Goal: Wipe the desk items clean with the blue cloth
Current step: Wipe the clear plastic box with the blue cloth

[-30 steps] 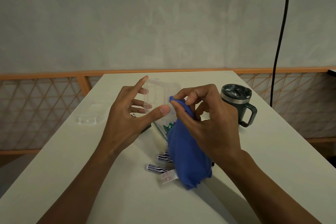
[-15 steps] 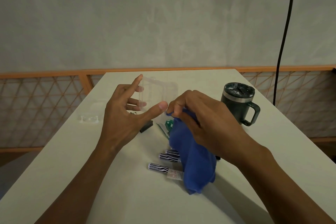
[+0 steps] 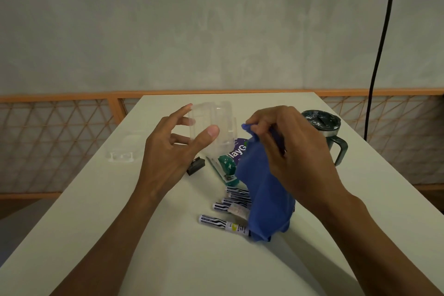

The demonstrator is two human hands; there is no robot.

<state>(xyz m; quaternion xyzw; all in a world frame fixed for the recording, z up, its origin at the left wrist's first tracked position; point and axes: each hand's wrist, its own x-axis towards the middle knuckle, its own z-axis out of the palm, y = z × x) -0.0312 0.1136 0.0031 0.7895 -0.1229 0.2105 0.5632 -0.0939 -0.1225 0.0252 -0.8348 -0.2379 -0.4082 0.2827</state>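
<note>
My left hand [image 3: 173,151] holds the clear box [image 3: 216,122] up off the table [image 3: 120,235], caught only between my thumb and my spread fingertips. My right hand [image 3: 295,151] pinches the top corner of the blue cloth [image 3: 262,199] just beside the box; I cannot tell whether cloth and box touch yet. The rest of the cloth hangs down, and its lower end lies on the table, partly over the markers [image 3: 216,220].

My grip on the box worries me most. The plastic looks thin and slick, and I hold it lightly. If I press the cloth in hard from one side, the box may twist out of my fingers and drop onto the packet [image 3: 228,163] and the binder clip [image 3: 195,167] below.

The hanging tail is the second risk. If I swing or lift the cloth, it may drag the markers with it, and they look round enough to roll toward the near edge.

A corner pinch also gives me little wiping surface, so I should bunch the cloth first. The mug [image 3: 322,120] stands close behind my right hand, and a wide stroke could knock it.
</note>
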